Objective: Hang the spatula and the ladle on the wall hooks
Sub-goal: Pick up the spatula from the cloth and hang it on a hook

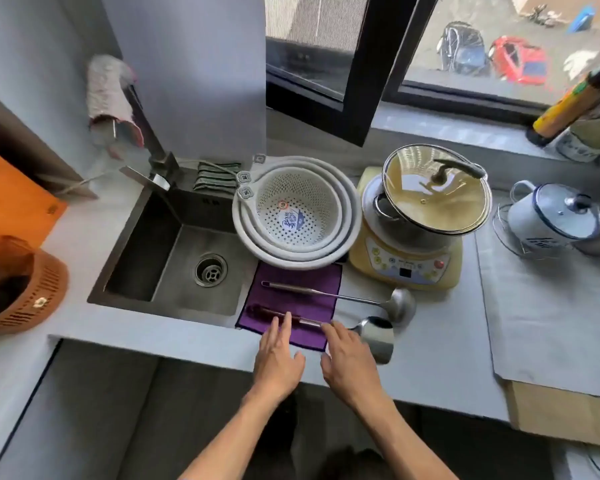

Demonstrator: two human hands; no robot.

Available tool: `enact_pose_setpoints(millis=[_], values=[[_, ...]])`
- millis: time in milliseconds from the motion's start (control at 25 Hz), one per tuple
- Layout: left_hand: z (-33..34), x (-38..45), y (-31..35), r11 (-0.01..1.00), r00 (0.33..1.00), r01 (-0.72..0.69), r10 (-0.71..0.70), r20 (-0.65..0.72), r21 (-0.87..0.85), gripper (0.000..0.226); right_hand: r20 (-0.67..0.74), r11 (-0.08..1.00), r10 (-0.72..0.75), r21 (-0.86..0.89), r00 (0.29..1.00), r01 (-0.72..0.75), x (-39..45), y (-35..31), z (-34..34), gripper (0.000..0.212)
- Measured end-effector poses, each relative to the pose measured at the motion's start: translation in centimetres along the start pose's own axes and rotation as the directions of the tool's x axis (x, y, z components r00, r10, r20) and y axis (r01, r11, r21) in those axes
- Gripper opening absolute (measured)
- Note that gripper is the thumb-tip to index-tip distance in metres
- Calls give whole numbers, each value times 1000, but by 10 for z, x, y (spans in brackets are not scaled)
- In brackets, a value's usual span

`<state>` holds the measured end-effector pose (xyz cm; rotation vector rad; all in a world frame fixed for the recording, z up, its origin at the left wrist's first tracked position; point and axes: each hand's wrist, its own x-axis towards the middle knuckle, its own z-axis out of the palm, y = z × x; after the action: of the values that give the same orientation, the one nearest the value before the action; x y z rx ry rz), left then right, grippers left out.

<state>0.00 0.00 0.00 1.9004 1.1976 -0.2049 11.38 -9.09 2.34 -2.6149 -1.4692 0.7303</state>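
Note:
A steel ladle (pixel 343 298) lies across a purple cloth (pixel 291 292), its bowl off the cloth at the right. Nearer me lies the spatula (pixel 376 336), with a dark red handle on the cloth and a steel blade at the right. My left hand (pixel 279 355) hovers flat, with its fingertips over the spatula's handle. My right hand (pixel 349 358) hovers beside it, fingers spread, its tips at the spatula's shaft. Neither hand holds anything. No wall hooks can be made out.
A steel sink (pixel 174 258) with a faucet (pixel 153 168) lies left of the cloth. Stacked white colanders (pixel 295 216) sit behind the cloth, and a lidded pot on a yellow cooker (pixel 409 261) stands to the right. An orange basket (pixel 25 289) is at far left, a white kettle (pixel 551 220) at far right.

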Motion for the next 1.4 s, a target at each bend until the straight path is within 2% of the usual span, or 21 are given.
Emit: enact_pose_setpoints(millis=[120,240,320,400,480,600,640,720,840,960,1040,1120,1240,1400], values=[[7,18,-10,990,993,67,-78,85,121,78,-36,992,-25,-124,999,20,34,4,12,43],[12,21,-15,978,990,83,-102,94,190,74,46,977,-22,-210,999,31,58,10,21,33],[9,22,-11,984,992,93,-104,68,150,69,84,962,-53,-263,995,74,66,14,22,29],[2,22,-5,993,993,114,-114,2,4,60,147,959,-90,-254,985,125,72,17,19,27],[-10,18,5,979,990,130,-136,-30,-154,48,195,984,-95,-133,976,122,72,20,9,24],[-23,2,23,950,995,71,-87,-39,-304,30,192,977,-101,203,976,61,62,28,-22,8],[-25,-4,33,948,998,28,-45,-46,-318,27,195,946,-98,323,976,31,57,32,-35,4],[-28,-13,68,936,995,-97,91,-32,-339,26,153,825,-62,564,986,-36,41,44,-71,13],[-31,-16,139,875,951,-281,309,7,-393,28,-43,633,104,773,994,-32,13,67,-135,17],[-31,-10,212,807,875,-449,483,-6,-384,27,-273,511,347,857,897,63,-9,96,-193,17],[-25,-11,264,767,816,-551,578,-19,-328,23,-388,472,491,871,780,136,-26,120,-229,15],[-14,-11,317,739,771,-627,634,-59,-247,22,-469,448,596,868,652,214,-38,148,-263,22],[10,-9,399,684,691,-722,707,-151,-100,25,-549,475,677,834,490,279,-48,200,-310,22],[58,-4,507,599,585,-800,785,-202,11,24,-632,552,701,775,331,308,-60,289,-368,17]])
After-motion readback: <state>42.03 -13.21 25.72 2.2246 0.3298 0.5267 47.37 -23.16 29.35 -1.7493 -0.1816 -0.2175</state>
